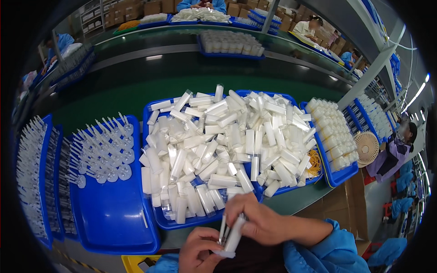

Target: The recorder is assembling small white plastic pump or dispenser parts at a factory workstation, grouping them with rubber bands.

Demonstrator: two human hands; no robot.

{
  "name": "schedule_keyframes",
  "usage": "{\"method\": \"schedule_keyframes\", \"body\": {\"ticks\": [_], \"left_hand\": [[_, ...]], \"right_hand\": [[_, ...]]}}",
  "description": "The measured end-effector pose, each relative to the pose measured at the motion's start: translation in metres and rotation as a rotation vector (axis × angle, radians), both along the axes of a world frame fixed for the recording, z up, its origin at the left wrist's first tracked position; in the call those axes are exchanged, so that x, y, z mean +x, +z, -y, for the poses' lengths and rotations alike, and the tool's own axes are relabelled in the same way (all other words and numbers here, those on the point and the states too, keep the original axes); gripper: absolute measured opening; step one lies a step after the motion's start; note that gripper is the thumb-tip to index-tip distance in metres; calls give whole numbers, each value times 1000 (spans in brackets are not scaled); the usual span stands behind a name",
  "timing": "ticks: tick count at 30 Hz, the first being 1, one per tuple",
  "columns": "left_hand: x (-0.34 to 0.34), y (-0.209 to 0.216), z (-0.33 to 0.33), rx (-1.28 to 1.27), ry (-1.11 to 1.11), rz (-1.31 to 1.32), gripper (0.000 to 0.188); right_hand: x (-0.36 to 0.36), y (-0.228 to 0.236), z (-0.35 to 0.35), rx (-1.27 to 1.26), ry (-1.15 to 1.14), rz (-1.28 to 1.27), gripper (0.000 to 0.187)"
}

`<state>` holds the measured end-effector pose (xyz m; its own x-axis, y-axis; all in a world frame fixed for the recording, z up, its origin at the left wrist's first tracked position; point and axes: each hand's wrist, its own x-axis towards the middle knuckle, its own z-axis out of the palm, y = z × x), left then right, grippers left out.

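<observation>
Currently both hands meet at the near edge of the bench [287, 200], working together on one white piece [234, 237], which stands tilted in front of the person's body. The left hand [196, 251] has its grip pinched on the piece's lower end, thumb and fingers close to a flat, pale base. The right hand [260, 222] comes over from the right, its grip narrow, fingers curled about the upper part. A thin white stick [223, 227] shows just beside the piece, between the hands; which one holds it, I cannot tell. Directly beyond lie two blue trays heaped with white tubes in clear sleeves [195, 154], with yellow bands [314, 164] at the right side of the heap. To the left, a blue tray [109, 216] carries upright stemmed parts [104, 150] toward its far end; to the right, another tray [341, 178] holds rows of whitish rolls [331, 132].
</observation>
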<state>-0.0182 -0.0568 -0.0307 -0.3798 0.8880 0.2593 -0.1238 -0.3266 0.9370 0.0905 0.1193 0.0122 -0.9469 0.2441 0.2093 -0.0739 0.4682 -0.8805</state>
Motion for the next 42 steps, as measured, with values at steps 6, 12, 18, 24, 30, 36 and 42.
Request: {"method": "schedule_keyframes", "body": {"ticks": [6,12,18,24,30,36,42], "left_hand": [[2,13,-5,15,172,234,18],[-8,8,6,-33,91,60,22],[-15,16,-1,-11,73,-135,12],[-14,22,-11,55,74,-222,9],[-14,25,-15,69,61,-226,8],[-13,24,-16,84,-24,-207,9],[-18,10,-18,230,-218,-225,12]], "right_hand": [[-28,-6,-20,604,-335,90,38],[-32,-5,-21,1039,-261,151,34],[-16,22,-23,98,-146,77,25],[-5,13,-34,-404,53,21,20],[4,16,-40,-657,74,102,17],[4,25,-43,-279,107,60,15],[11,45,-42,-150,229,61,12]]}}
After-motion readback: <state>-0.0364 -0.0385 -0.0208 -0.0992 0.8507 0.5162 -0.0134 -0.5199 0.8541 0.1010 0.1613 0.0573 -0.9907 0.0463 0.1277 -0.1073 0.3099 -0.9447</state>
